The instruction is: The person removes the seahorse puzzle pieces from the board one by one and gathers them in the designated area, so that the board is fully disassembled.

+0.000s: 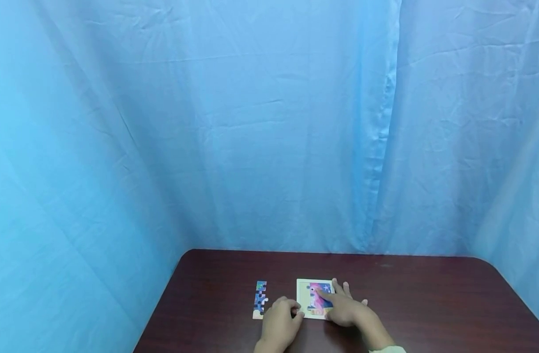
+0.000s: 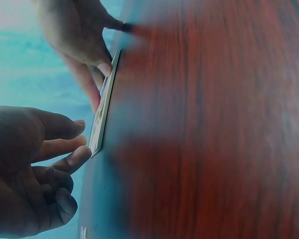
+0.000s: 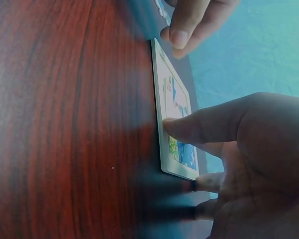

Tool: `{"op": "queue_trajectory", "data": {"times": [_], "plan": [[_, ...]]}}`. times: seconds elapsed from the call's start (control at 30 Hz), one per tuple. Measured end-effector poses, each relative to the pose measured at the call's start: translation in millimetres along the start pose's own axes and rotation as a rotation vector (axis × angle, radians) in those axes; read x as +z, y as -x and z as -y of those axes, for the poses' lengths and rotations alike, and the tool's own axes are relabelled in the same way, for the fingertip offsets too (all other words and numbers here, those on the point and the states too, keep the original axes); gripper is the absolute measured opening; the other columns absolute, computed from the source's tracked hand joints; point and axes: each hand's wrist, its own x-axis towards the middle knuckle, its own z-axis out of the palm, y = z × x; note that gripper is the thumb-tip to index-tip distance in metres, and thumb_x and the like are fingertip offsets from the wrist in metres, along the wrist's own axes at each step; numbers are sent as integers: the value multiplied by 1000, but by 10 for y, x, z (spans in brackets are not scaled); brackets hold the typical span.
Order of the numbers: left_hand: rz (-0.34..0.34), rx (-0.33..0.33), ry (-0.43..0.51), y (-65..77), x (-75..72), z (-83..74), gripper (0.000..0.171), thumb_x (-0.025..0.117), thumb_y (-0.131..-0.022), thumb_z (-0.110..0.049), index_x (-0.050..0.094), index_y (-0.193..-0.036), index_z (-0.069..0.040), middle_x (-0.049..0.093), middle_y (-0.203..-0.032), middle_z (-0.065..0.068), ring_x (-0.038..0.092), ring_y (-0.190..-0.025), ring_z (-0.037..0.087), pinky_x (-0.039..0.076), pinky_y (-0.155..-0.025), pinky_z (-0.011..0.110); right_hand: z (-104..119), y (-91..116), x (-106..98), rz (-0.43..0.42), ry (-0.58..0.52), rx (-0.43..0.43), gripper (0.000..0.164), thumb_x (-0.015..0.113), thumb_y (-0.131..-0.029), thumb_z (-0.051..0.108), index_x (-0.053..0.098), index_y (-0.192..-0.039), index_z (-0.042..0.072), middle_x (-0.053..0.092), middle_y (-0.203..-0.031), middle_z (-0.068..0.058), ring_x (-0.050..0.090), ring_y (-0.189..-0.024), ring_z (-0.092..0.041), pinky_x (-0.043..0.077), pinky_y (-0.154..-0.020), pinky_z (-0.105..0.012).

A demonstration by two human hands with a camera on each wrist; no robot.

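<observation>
On the table (image 1: 216,284), at nine o'clock from the part-filled puzzle tray (image 1: 302,293), lie puzzle pieces (image 1: 260,297), probably light and stiff, best pinched by their edges; at eight, the left hand (image 1: 280,321), loosely curled, apparently empty; at four, the right hand (image 1: 346,309), fingers spread, pressing the tray. No readable writing.

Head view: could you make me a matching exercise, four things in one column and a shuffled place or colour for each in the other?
1. curtain
2. table
3. loose pieces
4. right hand

A. dark reddish brown
B. resting on the tray
C. light blue
D. lying left of the tray

Pairs: 1-C, 2-A, 3-D, 4-B
</observation>
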Motion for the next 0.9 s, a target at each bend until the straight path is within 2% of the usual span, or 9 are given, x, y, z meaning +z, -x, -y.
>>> {"op": "queue_trajectory", "data": {"times": [0.17, 0.33, 0.57, 0.7, 0.8, 0.9], "plan": [[-6, 13, -25, -34, 60, -76, 14, 84, -83, -18, 82, -95, -14, 63, -78, -9, 53, -68, -2, 42, -59, 25, -5, 7, -2, -24, 20, -10, 57, 65, -98, 14, 56, -154, 21, 18, -172, -32, 9, -158, -61, 4, -104, -96], [35, 10, -1, -41, 107, -121, 18, 85, -85, -19, 82, -100, -10, 58, -75, -9, 46, -66, -3, 41, -59, 25, -1, 29, 25, -49, 38, -22, 54, 65, -101, 13, 57, -153, 22, 20, -172, -30, 11, -158, -60, 7, -103, -96], [17, 35, -67, -52, 189, -154, 29, 87, -83, -27, 81, -105, -9, 66, -83, -3, 62, -70, 7, 51, -62, 31, 22, 42, 39, -63, 34, -29, 54, 66, -100, 12, 58, -152, 21, 20, -173, -30, 10, -159, -60, 6, -102, -96], [57, 15, -79, -80, 251, -179, 40, 86, -84, -33, 76, -112, -7, 69, -91, 3, 67, -73, 18, 55, -65, 37, 17, 51, 42, -76, 41, -33, 54, 66, -99, 11, 59, -152, 21, 20, -172, -31, 11, -158, -61, 8, -102, -97], [72, -6, -81, -89, 284, -194, 38, 85, -86, -35, 73, -110, -8, 68, -94, 4, 69, -74, 22, 55, -66, 37, 11, 57, 45, -79, 41, -39, 53, 67, -99, 11, 59, -151, 20, 21, -171, -32, 12, -157, -62, 8, -101, -97], [52, -3, -93, -90, 287, -212, 33, 85, -87, -35, 70, -103, -11, 65, -89, 3, 67, -70, 22, 53, -63, 36, 7, 56, 47, -77, 40, -41, 53, 67, -99, 12, 59, -151, 19, 20, -171, -33, 12, -157, -62, 7, -101, -97]]}}
